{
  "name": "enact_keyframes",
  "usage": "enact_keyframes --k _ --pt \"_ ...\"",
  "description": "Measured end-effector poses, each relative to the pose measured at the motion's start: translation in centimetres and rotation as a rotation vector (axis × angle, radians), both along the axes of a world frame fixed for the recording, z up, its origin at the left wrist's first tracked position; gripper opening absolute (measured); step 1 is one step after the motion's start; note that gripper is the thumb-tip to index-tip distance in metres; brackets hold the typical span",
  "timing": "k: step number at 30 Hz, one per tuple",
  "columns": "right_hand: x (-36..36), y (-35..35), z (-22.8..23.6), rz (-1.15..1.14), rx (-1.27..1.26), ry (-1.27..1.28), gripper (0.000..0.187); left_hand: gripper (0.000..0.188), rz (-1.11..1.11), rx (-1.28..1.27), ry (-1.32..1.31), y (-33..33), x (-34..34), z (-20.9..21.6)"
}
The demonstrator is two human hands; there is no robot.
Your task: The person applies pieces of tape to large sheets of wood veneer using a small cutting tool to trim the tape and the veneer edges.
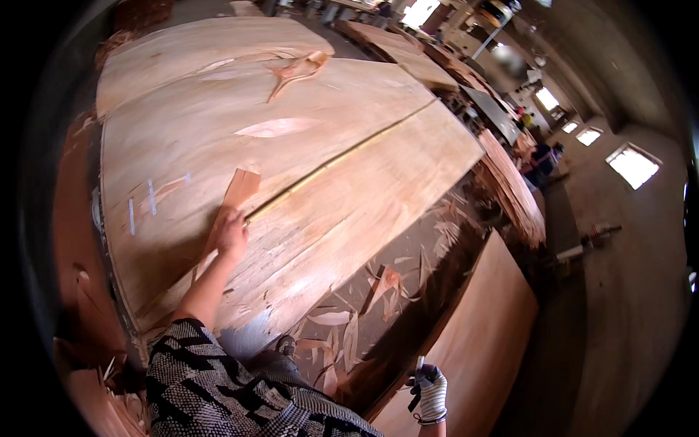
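Observation:
My bare left hand (231,233) is on a wide sheet of pale wood veneer (364,211), its fingers closed at the near end of a long, thin yellowish stick (342,154). That stick runs away to the sheet's far right edge. A narrow strip of veneer (242,187) lies beside and partly under the same hand. My right hand (431,393), in a white and dark work glove, is held low at the right, above a second veneer stack. Its fingers are closed around a small tool with a pale, upright tip (420,362); the rest is hidden.
A torn veneer scrap (300,71) and a leaf-shaped piece (275,127) lie on the sheet. Veneer offcuts (349,339) litter the floor between the big stack and the lower stack (480,320) at right. More stacks (400,54) and a person (542,160) are farther back.

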State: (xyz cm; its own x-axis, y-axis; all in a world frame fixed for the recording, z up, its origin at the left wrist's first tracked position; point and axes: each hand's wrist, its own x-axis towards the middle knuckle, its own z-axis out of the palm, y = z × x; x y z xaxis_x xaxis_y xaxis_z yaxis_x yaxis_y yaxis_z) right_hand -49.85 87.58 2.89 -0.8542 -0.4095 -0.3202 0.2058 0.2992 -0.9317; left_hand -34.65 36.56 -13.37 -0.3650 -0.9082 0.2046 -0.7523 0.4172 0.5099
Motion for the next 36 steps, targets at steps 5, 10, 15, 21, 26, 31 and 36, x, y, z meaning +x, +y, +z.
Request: enact_keyframes --k 5,10,15,21,26,31,36 --pt "-6.4 -7.4 -1.2 0.256 0.153 -0.099 0.009 0.03 0.063 -0.206 -0.336 -1.0 -0.8 -2.7" --pt "-15.1 -15.8 -3.6 0.501 0.126 -0.123 0.014 0.008 0.036 -0.15 -0.137 -1.0 -2.9 -0.3" --pt "-24.8 -29.8 -4.3 0.773 0.222 -0.128 0.014 0.013 0.188 -0.179 -0.161 -0.2 -2.8 0.2" --pt "-28.7 -48.7 -5.8 1.286 0.197 0.065 0.012 0.018 0.347 -0.006 -0.175 0.4 -4.2 1.3" --pt "-26.8 -62.9 -5.8 1.341 0.099 0.008 0.01 0.021 0.52 -0.142 -0.117 -2.3 -5.1 3.5" --pt "-21.9 -73.4 -8.1 1.367 0.104 -0.061 0.012 0.024 0.442 -0.134 -0.189 -8.5 -5.5 3.5" --pt "-14.6 -80.8 -10.2 1.35 0.203 -0.143 0.013 0.029 0.355 -0.097 -0.14 -17.0 -5.4 2.2"
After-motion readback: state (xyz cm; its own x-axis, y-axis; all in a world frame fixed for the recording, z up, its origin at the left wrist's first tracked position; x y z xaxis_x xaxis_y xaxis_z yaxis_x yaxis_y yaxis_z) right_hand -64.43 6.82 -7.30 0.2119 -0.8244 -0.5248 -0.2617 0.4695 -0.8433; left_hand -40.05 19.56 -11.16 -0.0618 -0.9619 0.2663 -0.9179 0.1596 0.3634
